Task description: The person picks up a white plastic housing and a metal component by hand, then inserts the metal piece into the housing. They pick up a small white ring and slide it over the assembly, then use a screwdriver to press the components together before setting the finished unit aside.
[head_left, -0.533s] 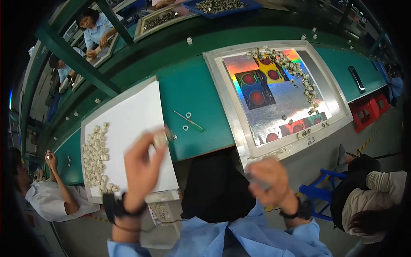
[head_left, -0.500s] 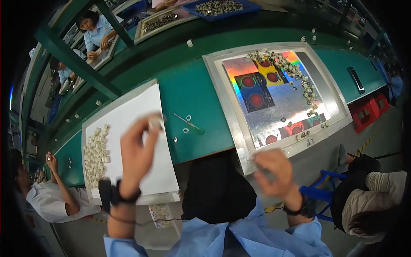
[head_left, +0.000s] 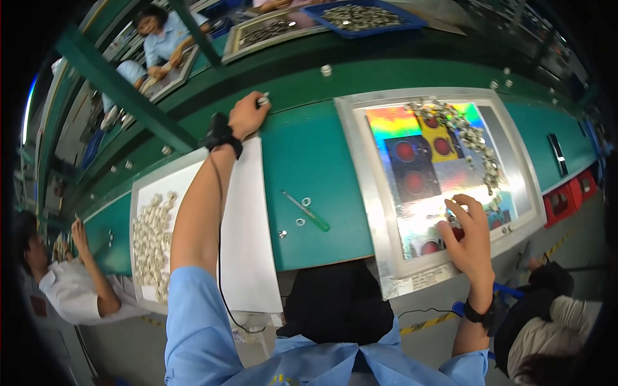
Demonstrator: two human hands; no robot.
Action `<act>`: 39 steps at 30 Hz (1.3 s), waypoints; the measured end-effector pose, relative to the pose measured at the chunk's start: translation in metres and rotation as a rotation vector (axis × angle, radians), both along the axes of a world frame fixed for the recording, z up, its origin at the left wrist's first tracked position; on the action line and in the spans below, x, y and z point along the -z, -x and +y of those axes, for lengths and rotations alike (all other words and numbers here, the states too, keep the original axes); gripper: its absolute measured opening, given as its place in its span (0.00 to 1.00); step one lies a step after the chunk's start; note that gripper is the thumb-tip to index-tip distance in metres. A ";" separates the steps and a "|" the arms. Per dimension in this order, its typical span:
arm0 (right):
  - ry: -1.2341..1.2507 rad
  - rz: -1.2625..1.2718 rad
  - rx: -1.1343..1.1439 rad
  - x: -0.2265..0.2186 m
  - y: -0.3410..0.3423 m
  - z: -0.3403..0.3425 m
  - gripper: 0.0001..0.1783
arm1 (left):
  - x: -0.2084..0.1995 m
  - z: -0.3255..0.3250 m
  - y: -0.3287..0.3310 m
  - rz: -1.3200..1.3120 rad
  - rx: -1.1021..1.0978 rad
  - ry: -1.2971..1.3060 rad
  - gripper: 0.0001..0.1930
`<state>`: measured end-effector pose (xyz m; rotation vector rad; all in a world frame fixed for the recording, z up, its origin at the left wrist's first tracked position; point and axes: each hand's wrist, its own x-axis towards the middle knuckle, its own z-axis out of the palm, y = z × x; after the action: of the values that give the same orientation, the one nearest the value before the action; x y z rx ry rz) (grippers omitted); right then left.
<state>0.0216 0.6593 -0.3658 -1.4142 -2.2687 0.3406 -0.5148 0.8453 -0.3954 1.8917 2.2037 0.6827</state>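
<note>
My left hand is stretched over the green ledge beyond the left tray. Its fingertips pinch a small white cylindrical part with a dark end. Over the near right area of the right tray, my right hand hovers with thumb and fingers apart, holding nothing that I can see. A curved band of small white-and-dark parts lies on that tray's shiny printed sheet. White cylindrical parts are heaped on white paper in the left tray.
Between the trays lie a green-handled screwdriver and small rings. Single parts, one of them a white cylinder, stand along the ledge. A blue tray of parts sits beyond. Co-workers sit at left, far left and right. A green post slants at left.
My left hand has moved up and away to the far ledge, carrying the small part. The right hand has gone from the tray's near corner to above its sheet, its fingers opening.
</note>
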 end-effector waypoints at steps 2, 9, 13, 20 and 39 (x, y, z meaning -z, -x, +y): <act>0.051 0.034 -0.023 0.003 0.010 0.001 0.28 | -0.008 -0.020 -0.013 0.151 -0.093 -0.159 0.23; -0.202 -0.172 -0.016 0.010 0.035 0.033 0.35 | -0.091 -0.209 -0.031 0.157 0.308 -0.203 0.18; -0.035 -0.199 -0.100 0.014 0.053 0.046 0.34 | -0.102 -0.344 0.022 0.195 0.110 -0.038 0.11; -0.282 -0.256 0.000 0.038 0.107 0.064 0.32 | -0.041 -0.488 0.145 0.269 -0.232 -0.199 0.13; -0.354 -0.255 0.289 0.080 -0.036 0.163 0.26 | 0.031 -0.368 0.176 0.661 -0.120 -0.298 0.14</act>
<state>0.0578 0.8224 -0.4462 -1.6301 -2.1305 -0.3341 -0.6905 0.4774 -0.4266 2.4200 2.7437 0.4614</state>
